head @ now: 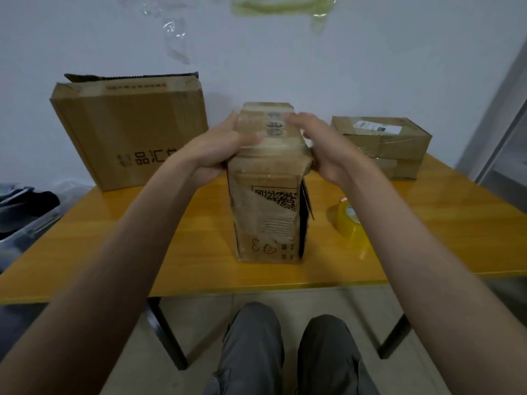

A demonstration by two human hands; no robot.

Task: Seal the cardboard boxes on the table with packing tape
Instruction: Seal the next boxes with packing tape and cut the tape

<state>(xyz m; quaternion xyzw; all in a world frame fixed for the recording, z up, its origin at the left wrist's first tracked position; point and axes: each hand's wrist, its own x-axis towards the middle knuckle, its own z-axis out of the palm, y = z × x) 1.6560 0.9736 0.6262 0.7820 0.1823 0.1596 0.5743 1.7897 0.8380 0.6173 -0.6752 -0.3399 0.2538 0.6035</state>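
A tall narrow cardboard box [266,220] stands upright in the middle of the yellow wooden table [142,240]. My left hand [219,146] grips its upper left side, thumb lying over the top. My right hand [319,143] lies against the upper right side, fingers stretched flat across the top. Both hands are blurred. A roll of yellowish packing tape [349,222] lies on the table to the right of the box, partly behind my right forearm.
A large cardboard box [128,132] stands at the back left against the wall, its top flap raised. A smaller taped box [390,143] with a label sits at the back right. Scraps of tape [176,41] stick to the wall. My knees show below the table's front edge.
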